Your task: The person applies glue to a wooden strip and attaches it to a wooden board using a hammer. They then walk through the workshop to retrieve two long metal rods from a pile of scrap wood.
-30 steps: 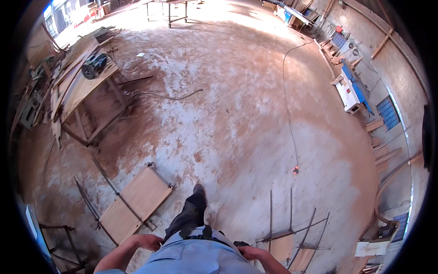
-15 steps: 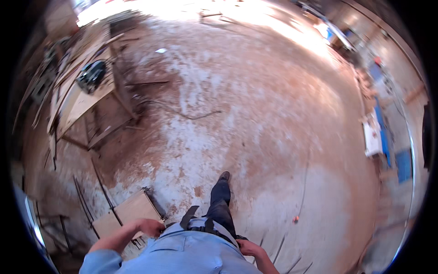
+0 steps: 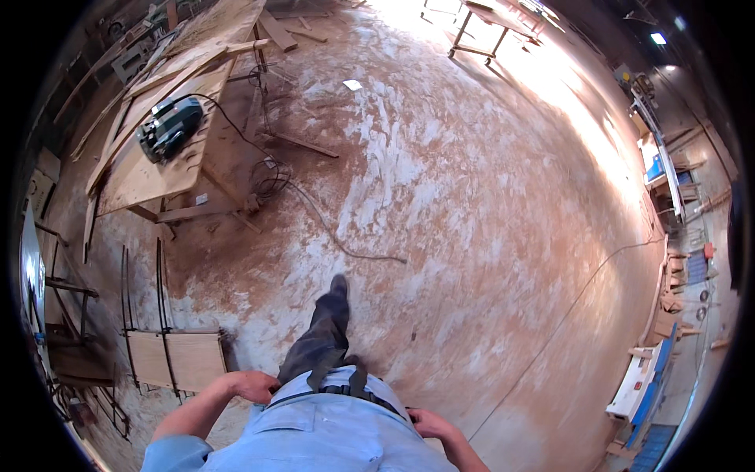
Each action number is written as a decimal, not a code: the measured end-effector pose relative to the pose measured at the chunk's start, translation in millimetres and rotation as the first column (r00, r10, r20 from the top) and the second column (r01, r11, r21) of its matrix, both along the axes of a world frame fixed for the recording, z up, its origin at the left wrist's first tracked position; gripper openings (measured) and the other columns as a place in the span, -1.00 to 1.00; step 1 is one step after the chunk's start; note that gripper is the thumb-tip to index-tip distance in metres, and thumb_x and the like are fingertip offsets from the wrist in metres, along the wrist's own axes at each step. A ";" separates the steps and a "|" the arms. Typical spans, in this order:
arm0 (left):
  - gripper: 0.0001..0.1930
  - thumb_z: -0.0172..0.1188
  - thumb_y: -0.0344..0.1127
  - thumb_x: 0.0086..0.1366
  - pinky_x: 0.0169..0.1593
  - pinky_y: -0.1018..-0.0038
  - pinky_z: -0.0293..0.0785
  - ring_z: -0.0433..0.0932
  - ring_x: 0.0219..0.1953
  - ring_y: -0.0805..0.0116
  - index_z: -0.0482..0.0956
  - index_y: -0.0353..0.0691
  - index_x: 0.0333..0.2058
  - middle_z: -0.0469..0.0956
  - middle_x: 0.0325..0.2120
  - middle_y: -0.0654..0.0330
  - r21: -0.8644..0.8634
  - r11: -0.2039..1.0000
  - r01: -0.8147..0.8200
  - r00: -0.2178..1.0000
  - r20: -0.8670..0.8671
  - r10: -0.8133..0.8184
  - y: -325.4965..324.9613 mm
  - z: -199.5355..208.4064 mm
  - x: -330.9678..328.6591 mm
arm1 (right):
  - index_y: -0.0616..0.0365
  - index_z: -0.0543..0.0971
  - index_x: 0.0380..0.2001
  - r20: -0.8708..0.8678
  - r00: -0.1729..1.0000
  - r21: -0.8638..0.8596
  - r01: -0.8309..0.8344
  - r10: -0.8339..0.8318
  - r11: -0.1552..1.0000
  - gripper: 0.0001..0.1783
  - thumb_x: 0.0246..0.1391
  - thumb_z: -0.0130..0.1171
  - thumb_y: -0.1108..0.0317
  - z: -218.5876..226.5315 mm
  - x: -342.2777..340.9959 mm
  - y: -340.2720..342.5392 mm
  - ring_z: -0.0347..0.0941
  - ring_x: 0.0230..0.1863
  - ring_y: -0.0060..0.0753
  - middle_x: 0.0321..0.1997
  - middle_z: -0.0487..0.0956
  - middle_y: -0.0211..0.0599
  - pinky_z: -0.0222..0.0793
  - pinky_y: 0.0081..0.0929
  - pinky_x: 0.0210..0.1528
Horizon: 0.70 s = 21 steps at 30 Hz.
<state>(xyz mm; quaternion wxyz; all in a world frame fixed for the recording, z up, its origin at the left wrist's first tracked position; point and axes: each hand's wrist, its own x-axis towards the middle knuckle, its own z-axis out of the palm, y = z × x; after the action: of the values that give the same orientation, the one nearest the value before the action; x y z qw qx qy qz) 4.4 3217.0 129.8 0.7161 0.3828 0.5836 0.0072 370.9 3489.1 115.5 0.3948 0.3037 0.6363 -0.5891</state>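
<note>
My left hand [image 3: 255,386] is at the left side of my waist, fingers curled inward against the light blue shirt [image 3: 314,436]. On the other side my right hand [image 3: 429,423] presses to my hip, its fingers bent and partly hidden by the shirt. Whatever either hand grips is too small or covered to make out. A black belt [image 3: 338,389] with dark hanging straps crosses my waist between them. Below, one leg in dark trousers [image 3: 318,338] is stretched forward on the floor.
At the left stands a wooden workbench [image 3: 149,185] with a dark green power tool [image 3: 171,128] and boards on it. Its cable [image 3: 314,208] trails over the dusty floor. Clamped panels [image 3: 189,358] lie nearer, at lower left. A wheeled table [image 3: 491,20] stands far off; blue-and-white equipment [image 3: 633,385] lines the right.
I have moved forward over the floor; the workbench and cable look nearer, and the clamped panel has shifted left in view. Both hands stay at my waist.
</note>
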 end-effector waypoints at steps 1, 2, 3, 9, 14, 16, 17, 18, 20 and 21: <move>-0.45 0.19 -0.07 0.11 0.05 0.33 0.41 0.53 -0.01 0.15 0.47 -0.27 0.03 0.56 -0.06 -0.01 0.007 1.000 0.024 0.999 -0.033 -0.024 29.5 -2.1 -14.9 | 0.14 0.53 -0.02 -0.018 1.000 0.000 -0.003 0.003 1.000 -0.50 -0.08 0.24 0.23 -10.2 -9.0 29.8 0.52 -0.21 -0.41 -0.20 0.63 -0.25 0.45 -0.41 -0.15; -0.45 0.19 -0.06 0.10 0.03 0.33 0.42 0.53 -0.03 0.15 0.48 -0.28 0.02 0.57 -0.08 -0.02 0.014 1.000 0.013 0.999 -0.039 -0.013 58.4 -2.8 -30.2 | 0.14 0.55 -0.05 -0.035 0.999 -0.001 -0.005 0.005 1.000 -0.52 -0.10 0.22 0.22 -19.2 -19.1 56.4 0.54 -0.25 -0.38 -0.25 0.64 -0.23 0.47 -0.39 -0.20; -0.45 0.20 -0.05 0.09 0.02 0.33 0.42 0.54 -0.04 0.14 0.48 -0.29 0.00 0.57 -0.09 -0.02 0.025 1.000 -0.006 0.999 -0.050 0.007 89.6 1.9 -46.8 | 0.13 0.55 -0.05 0.004 0.999 0.019 -0.034 0.034 0.999 -0.52 -0.10 0.22 0.21 -11.5 -43.2 85.7 0.53 -0.24 -0.38 -0.25 0.64 -0.23 0.47 -0.40 -0.19; -0.45 0.25 -0.09 0.07 -0.04 0.33 0.46 0.57 -0.11 0.15 0.50 -0.33 -0.02 0.60 -0.16 -0.02 0.088 0.995 -0.042 0.996 0.081 0.035 229.7 -14.8 -152.2 | 0.08 0.56 -0.05 0.016 1.000 0.014 -0.012 0.012 1.000 -0.56 -0.02 0.18 0.17 -3.4 -128.8 234.7 0.53 -0.27 -0.45 -0.27 0.63 -0.30 0.48 -0.43 -0.21; -0.45 0.20 -0.11 0.12 -0.03 0.31 0.46 0.56 -0.10 0.12 0.44 -0.31 0.04 0.58 -0.14 -0.05 0.097 0.995 -0.038 0.993 0.113 0.027 350.1 -18.6 -218.9 | 0.08 0.57 -0.06 0.023 0.997 -0.060 -0.070 0.072 0.996 -0.60 0.07 0.10 0.15 37.8 -219.4 369.7 0.54 -0.31 -0.49 -0.29 0.63 -0.37 0.51 -0.42 -0.28; -0.47 0.17 -0.11 0.14 -0.03 0.30 0.45 0.56 -0.10 0.09 0.44 -0.29 0.04 0.58 -0.13 -0.06 0.062 0.998 -0.028 0.996 0.084 0.023 407.6 -9.8 -242.3 | 0.11 0.56 -0.05 0.060 0.995 -0.069 -0.080 0.085 0.994 -0.61 0.10 0.09 0.18 35.1 -244.1 427.0 0.50 -0.22 -0.51 -0.23 0.64 -0.33 0.43 -0.45 -0.14; -0.46 0.15 -0.09 0.15 -0.02 0.28 0.44 0.55 -0.10 0.05 0.44 -0.27 0.06 0.58 -0.13 -0.06 0.069 0.997 -0.021 0.998 0.058 0.017 433.6 -13.2 -254.3 | 0.12 0.55 -0.04 0.079 0.992 -0.080 -0.091 0.097 0.993 -0.62 0.11 0.08 0.20 32.9 -256.2 457.0 0.47 -0.18 -0.52 -0.20 0.64 -0.31 0.39 -0.47 -0.07; -0.45 0.16 -0.08 0.15 -0.02 0.28 0.44 0.55 -0.09 0.05 0.43 -0.27 0.06 0.57 -0.12 -0.06 0.069 0.996 -0.059 0.997 0.054 0.055 463.2 -10.0 -264.9 | 0.12 0.56 -0.07 0.048 0.988 -0.050 -0.148 0.150 0.988 -0.63 0.10 0.08 0.18 26.3 -271.8 489.9 0.50 -0.26 -0.49 -0.25 0.64 -0.29 0.43 -0.45 -0.15; -0.44 0.17 -0.07 0.14 -0.02 0.27 0.44 0.54 -0.07 0.05 0.43 -0.27 0.07 0.57 -0.11 -0.07 0.075 0.990 -0.121 0.992 0.036 0.119 529.9 7.0 -289.9 | 0.11 0.58 -0.13 -0.017 0.969 0.021 -0.246 0.246 0.969 -0.64 0.08 0.06 0.14 17.9 -313.0 562.9 0.55 -0.42 -0.44 -0.37 0.63 -0.25 0.51 -0.43 -0.30; -0.43 0.17 -0.05 0.14 -0.01 0.26 0.43 0.54 -0.06 0.04 0.42 -0.27 0.07 0.56 -0.10 -0.07 0.081 0.983 -0.167 0.986 0.028 0.166 558.3 1.7 -296.9 | 0.11 0.58 -0.14 -0.006 0.969 0.003 -0.246 0.246 0.969 -0.64 0.08 0.06 0.14 14.7 -333.1 604.3 0.55 -0.43 -0.43 -0.38 0.63 -0.24 0.50 -0.43 -0.30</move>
<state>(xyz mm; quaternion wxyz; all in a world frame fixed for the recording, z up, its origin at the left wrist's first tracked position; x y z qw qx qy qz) -292.5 3775.3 131.5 0.7027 0.3620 0.6050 0.0955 37.9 4093.5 130.2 0.4625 0.2211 0.6709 -0.5359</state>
